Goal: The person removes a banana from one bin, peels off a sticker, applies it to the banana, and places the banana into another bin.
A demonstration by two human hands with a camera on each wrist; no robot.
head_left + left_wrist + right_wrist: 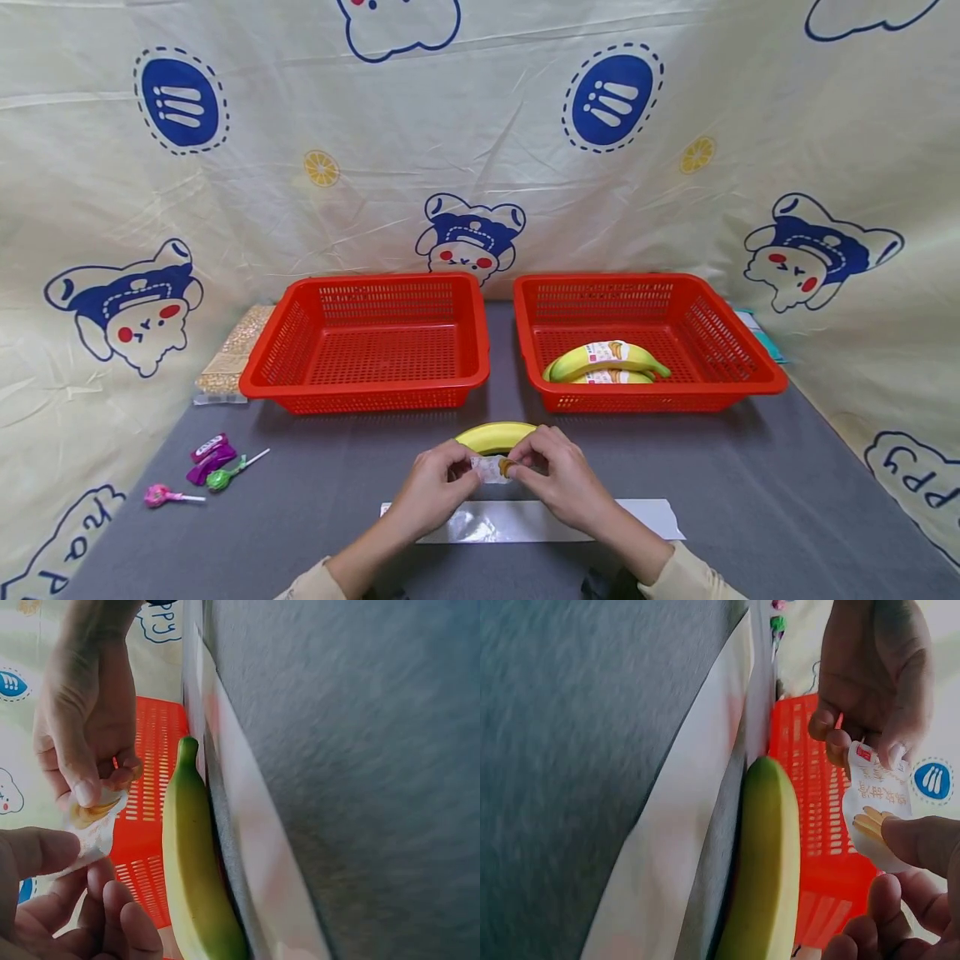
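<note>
Between both hands a small white sticker [880,796] with a banana picture and print is stretched out. My left hand [442,483] pinches one end between thumb and fingers; my right hand [551,471] pinches the other end, by the banana picture. Just beyond the hands a yellow banana [497,437] with greenish ends lies on the table, with no label on the side that shows. Below the hands lies a glossy white strip [517,523], partly covered by the forearms.
A red basket [363,389] stands at the back left. The right red basket [667,388] holds labelled bananas [611,357]. At left lie a pink lollipop [159,496], a green lollipop [219,480] and purple-wrapped sweets [213,461]. A bag of grains [232,354] is beside the left basket.
</note>
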